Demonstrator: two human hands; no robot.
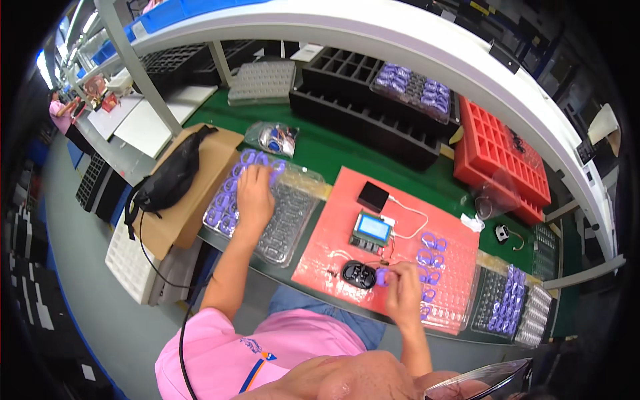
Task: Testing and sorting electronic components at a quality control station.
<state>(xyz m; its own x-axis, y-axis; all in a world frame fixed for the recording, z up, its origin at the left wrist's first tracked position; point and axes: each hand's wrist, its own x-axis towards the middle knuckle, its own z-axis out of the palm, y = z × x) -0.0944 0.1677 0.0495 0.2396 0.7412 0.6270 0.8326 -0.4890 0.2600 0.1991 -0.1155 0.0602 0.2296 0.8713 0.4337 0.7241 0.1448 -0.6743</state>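
Observation:
My left hand [255,200] reaches over a clear plastic tray [285,233], fingers closed on one of the purple ring-shaped parts [227,200] at its far end. Several such parts fill the tray's left side. In my right hand [405,293] a small purple part [382,277] is pinched, just right of a black oval fixture [359,274]. Beyond that fixture stands a small circuit board with a lit blue display [373,227], wired to a black box [373,197]. All of these except the tray rest on a red mat [320,257].
Right of my right hand, a clear tray [453,293] holds more purple parts; another tray [505,303] lies farther right. Black divided bins [367,120] and red divided trays [500,153] line the back. At left, a black pouch [175,175] lies on a cardboard box [223,143]. A white shelf [373,33] spans overhead.

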